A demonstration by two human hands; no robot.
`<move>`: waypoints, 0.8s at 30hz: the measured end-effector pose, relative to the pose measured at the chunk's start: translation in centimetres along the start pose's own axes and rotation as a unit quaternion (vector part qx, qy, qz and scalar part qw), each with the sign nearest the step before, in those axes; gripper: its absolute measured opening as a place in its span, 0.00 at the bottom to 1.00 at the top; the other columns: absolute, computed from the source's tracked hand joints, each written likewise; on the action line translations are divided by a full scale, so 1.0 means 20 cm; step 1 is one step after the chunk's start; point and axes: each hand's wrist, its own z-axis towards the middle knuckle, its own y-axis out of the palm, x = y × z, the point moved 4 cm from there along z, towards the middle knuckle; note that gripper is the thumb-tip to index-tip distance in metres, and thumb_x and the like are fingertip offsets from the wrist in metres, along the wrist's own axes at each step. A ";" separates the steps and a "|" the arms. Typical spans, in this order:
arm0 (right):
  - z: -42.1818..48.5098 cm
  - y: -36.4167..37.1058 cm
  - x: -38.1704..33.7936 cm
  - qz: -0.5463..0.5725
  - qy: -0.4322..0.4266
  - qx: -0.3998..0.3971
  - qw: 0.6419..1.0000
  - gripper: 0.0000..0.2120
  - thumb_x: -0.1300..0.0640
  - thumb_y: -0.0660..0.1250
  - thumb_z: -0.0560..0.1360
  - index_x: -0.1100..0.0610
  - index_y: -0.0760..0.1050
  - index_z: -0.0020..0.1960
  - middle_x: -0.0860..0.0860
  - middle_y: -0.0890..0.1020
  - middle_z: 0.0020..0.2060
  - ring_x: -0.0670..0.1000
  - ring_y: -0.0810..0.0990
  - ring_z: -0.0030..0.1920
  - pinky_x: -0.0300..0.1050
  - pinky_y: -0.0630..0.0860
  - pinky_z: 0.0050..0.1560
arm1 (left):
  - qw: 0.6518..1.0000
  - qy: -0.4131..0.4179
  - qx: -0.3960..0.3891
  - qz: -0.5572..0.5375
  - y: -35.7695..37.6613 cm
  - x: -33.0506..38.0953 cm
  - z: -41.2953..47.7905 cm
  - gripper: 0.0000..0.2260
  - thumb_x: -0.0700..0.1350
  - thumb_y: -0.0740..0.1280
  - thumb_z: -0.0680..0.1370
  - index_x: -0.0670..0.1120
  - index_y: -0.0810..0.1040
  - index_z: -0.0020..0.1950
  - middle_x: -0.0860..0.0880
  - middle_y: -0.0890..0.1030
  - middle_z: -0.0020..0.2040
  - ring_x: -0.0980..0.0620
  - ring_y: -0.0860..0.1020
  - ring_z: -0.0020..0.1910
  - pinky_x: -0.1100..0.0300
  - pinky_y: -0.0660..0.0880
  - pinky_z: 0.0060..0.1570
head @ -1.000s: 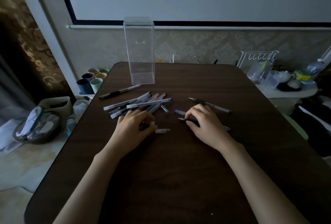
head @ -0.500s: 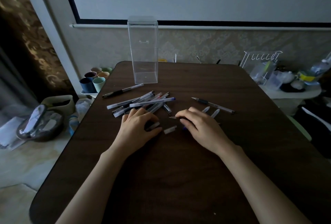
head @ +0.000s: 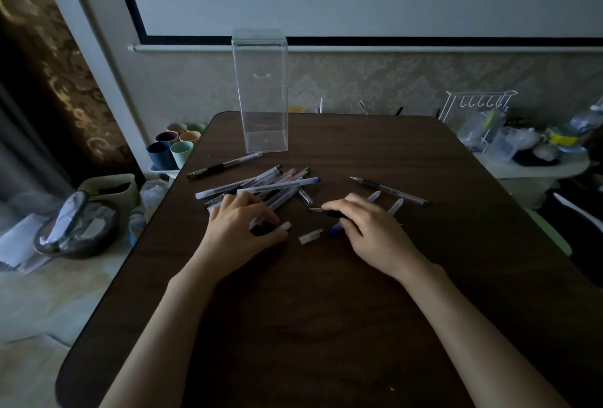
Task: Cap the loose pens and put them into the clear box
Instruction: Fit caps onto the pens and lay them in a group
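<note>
Because the pens (head: 261,184) are thin, stiff and light, with smooth plastic barrels likely to roll or slip, each is probably best pinched at mid-barrel. They lie scattered on the tabletop (head: 326,309) in front of the tall, empty clear box (head: 261,91). The right hand (head: 365,228) curls around an uncapped pen whose tip points left; the left hand (head: 241,225) pinches a small dark piece, seemingly a cap. A loose pale cap (head: 310,236) lies between the hands; small and skittish, it wants a fingertip pinch.
</note>
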 end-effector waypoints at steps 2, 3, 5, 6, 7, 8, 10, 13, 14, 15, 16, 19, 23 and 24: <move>0.00 -0.01 -0.01 -0.001 -0.001 0.013 1.000 0.18 0.65 0.61 0.76 0.53 0.71 0.64 0.49 0.76 0.55 0.46 0.75 0.56 0.42 0.73 0.56 | 1.000 0.007 -0.016 0.014 0.02 0.01 0.00 0.10 0.59 0.67 0.70 0.58 0.76 0.48 0.55 0.69 0.57 0.57 0.61 0.57 0.57 0.58 0.56; 0.00 -0.01 -0.01 -0.001 0.005 0.016 1.000 0.18 0.64 0.61 0.76 0.53 0.70 0.64 0.50 0.76 0.57 0.47 0.74 0.58 0.40 0.72 0.57 | 1.000 0.010 -0.018 0.011 0.03 0.02 0.00 0.09 0.58 0.66 0.71 0.58 0.76 0.48 0.55 0.69 0.58 0.56 0.62 0.58 0.58 0.58 0.56; 0.00 -0.01 -0.01 -0.003 0.016 0.009 1.000 0.16 0.63 0.61 0.76 0.53 0.70 0.62 0.49 0.76 0.58 0.46 0.73 0.59 0.38 0.69 0.58 | 1.000 0.021 -0.009 0.007 0.04 0.03 0.00 0.08 0.56 0.66 0.72 0.58 0.76 0.49 0.54 0.69 0.59 0.54 0.62 0.60 0.58 0.57 0.56; 0.00 -0.01 -0.01 -0.007 0.016 0.002 1.000 0.15 0.62 0.62 0.76 0.53 0.71 0.61 0.49 0.76 0.57 0.46 0.73 0.58 0.38 0.69 0.57 | 1.000 0.025 -0.001 0.006 0.03 0.03 0.00 0.07 0.54 0.67 0.72 0.57 0.76 0.50 0.54 0.69 0.60 0.55 0.62 0.60 0.59 0.57 0.56; -0.01 -0.01 -0.02 -0.012 0.015 -0.004 1.000 0.14 0.62 0.62 0.76 0.52 0.71 0.60 0.48 0.76 0.56 0.46 0.74 0.57 0.38 0.69 0.57 | 1.000 0.028 0.005 0.005 0.03 0.03 0.00 0.07 0.53 0.67 0.73 0.57 0.76 0.50 0.53 0.69 0.60 0.55 0.62 0.60 0.59 0.57 0.56; -0.01 0.00 -0.02 -0.018 0.015 -0.006 1.000 0.13 0.61 0.62 0.76 0.53 0.72 0.60 0.48 0.76 0.56 0.46 0.74 0.57 0.38 0.70 0.56 | 1.000 0.029 0.008 0.003 0.03 0.03 0.00 0.07 0.53 0.66 0.73 0.57 0.76 0.50 0.53 0.69 0.60 0.55 0.62 0.59 0.59 0.57 0.56; 0.00 0.00 -0.01 -0.033 0.022 0.007 0.999 0.13 0.61 0.62 0.76 0.53 0.73 0.59 0.48 0.76 0.55 0.46 0.74 0.55 0.39 0.72 0.54 | 0.999 0.033 0.012 0.003 0.04 0.03 0.00 0.08 0.53 0.66 0.73 0.56 0.77 0.51 0.53 0.70 0.59 0.56 0.62 0.59 0.59 0.58 0.55; 0.00 -0.02 0.04 -0.056 0.075 0.066 0.993 0.13 0.61 0.62 0.76 0.54 0.72 0.60 0.49 0.74 0.55 0.46 0.74 0.52 0.38 0.72 0.49 | 0.998 0.045 0.041 0.007 0.05 0.05 0.01 0.09 0.52 0.65 0.74 0.55 0.77 0.53 0.53 0.71 0.57 0.59 0.61 0.55 0.59 0.59 0.54; 0.00 -0.03 0.07 -0.064 0.110 0.093 0.987 0.13 0.61 0.61 0.76 0.54 0.72 0.61 0.49 0.74 0.55 0.47 0.74 0.52 0.37 0.71 0.47 | 0.997 0.048 0.057 0.006 0.05 0.06 0.01 0.09 0.51 0.65 0.74 0.55 0.77 0.53 0.54 0.71 0.56 0.59 0.61 0.54 0.59 0.59 0.54; -0.01 -0.05 0.10 -0.072 0.149 0.122 0.979 0.13 0.60 0.61 0.77 0.54 0.71 0.61 0.50 0.73 0.55 0.47 0.75 0.52 0.38 0.70 0.45 | 0.996 0.047 0.075 -0.001 0.04 0.06 0.01 0.08 0.50 0.65 0.74 0.54 0.77 0.53 0.54 0.72 0.54 0.59 0.63 0.53 0.59 0.60 0.53; -0.02 -0.08 0.13 -0.081 0.186 0.150 0.968 0.13 0.60 0.60 0.77 0.54 0.71 0.61 0.51 0.73 0.55 0.48 0.75 0.51 0.38 0.70 0.44 | 0.995 0.043 0.092 -0.014 0.04 0.07 0.01 0.08 0.49 0.66 0.74 0.54 0.77 0.53 0.54 0.73 0.53 0.58 0.66 0.53 0.58 0.62 0.54; -0.05 -0.14 0.20 -0.095 0.257 0.202 0.940 0.13 0.61 0.60 0.77 0.55 0.70 0.61 0.53 0.74 0.55 0.50 0.75 0.52 0.40 0.70 0.44 | 0.991 0.016 0.121 -0.057 0.01 0.05 0.01 0.08 0.47 0.67 0.74 0.51 0.78 0.52 0.54 0.75 0.50 0.53 0.71 0.53 0.48 0.71 0.55; -0.05 -0.16 0.24 -0.087 0.270 0.195 0.939 0.12 0.60 0.62 0.76 0.55 0.72 0.59 0.53 0.75 0.53 0.50 0.76 0.50 0.40 0.69 0.42 | 0.990 0.012 0.120 -0.074 0.01 0.04 0.01 0.08 0.46 0.67 0.73 0.51 0.78 0.52 0.53 0.77 0.50 0.52 0.73 0.52 0.45 0.72 0.54; -0.05 -0.15 0.24 -0.083 0.254 0.187 0.945 0.11 0.60 0.62 0.76 0.54 0.72 0.58 0.53 0.75 0.53 0.48 0.76 0.48 0.39 0.69 0.41 | 0.990 0.018 0.122 -0.074 0.01 0.05 0.01 0.08 0.46 0.67 0.74 0.51 0.78 0.52 0.52 0.77 0.51 0.52 0.73 0.52 0.45 0.72 0.55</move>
